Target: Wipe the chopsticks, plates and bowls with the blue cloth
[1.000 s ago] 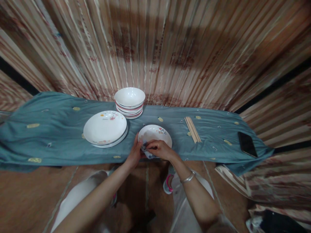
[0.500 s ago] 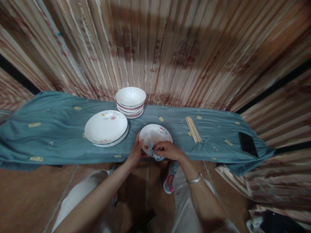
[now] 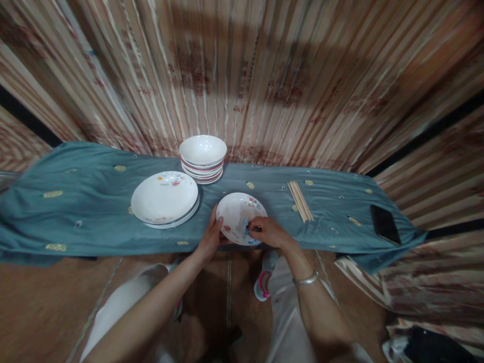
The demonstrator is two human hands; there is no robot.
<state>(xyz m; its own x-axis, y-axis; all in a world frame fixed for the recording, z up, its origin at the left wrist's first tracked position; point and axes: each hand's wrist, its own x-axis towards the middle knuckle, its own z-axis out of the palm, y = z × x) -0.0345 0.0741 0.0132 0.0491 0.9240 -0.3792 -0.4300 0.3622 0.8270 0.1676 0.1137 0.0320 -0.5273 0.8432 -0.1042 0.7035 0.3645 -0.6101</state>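
A white plate (image 3: pixel 235 210) with a floral print on its rim is tilted slightly at the front edge of the cloth-covered table. My left hand (image 3: pixel 212 237) grips its left rim, thumb on top and the other fingers partly hidden beneath. Over the plate's right side, my right hand (image 3: pixel 270 232) pinches a crumpled light-blue cloth (image 3: pixel 247 235) that touches the plate's surface. A silver bangle circles my right wrist.
Larger flowered plates (image 3: pixel 164 197) are stacked to the left, with a stack of white bowls (image 3: pixel 203 151) behind them. Several wooden chopsticks (image 3: pixel 300 201) lie to the right. A black phone (image 3: pixel 384 224) rests near the right end of the blue-green tablecloth (image 3: pixel 94 201). Curtains hang behind.
My right hand has slid the cloth a little to the right across the plate, off the front rim. My left hand keeps its hold, and the plate stays almost where it was.
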